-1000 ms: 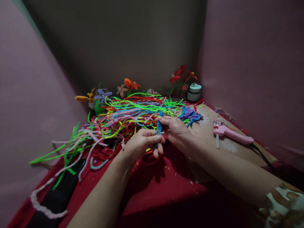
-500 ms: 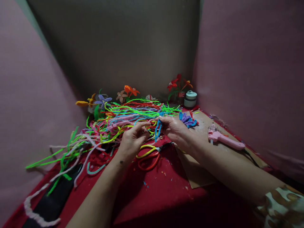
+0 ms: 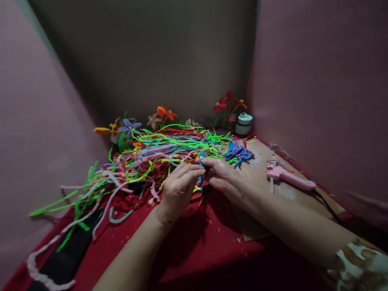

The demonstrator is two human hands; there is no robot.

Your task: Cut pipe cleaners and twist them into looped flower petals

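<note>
A bent blue pipe cleaner [image 3: 202, 155] stands between my two hands, in front of the pile. My right hand [image 3: 223, 174] pinches it from the right, with its upper end showing above the thumb. My left hand [image 3: 179, 186] is closed at the same piece from the left, its fingertips meeting the lower part. The fingers hide much of the strip. Under my left hand lie scissors, only part of whose red handle [image 3: 198, 203] shows. To the right, blue and purple pipe cleaner petals [image 3: 238, 151] rest in a bunch on the board.
A large tangle of coloured pipe cleaners [image 3: 169, 147] covers the back of the red cloth [image 3: 209, 250]. A pink glue gun [image 3: 287, 178] with a cord lies on the brown board [image 3: 257, 171]. Pipe cleaner flowers [image 3: 130, 127] and a pale-blue-lidded jar [image 3: 243, 123] stand behind.
My left hand has moved right and closed at the blue pipe cleaner, covering most of the scissors. The pipe cleaner's hanging loop is now mostly hidden by the fingers.
</note>
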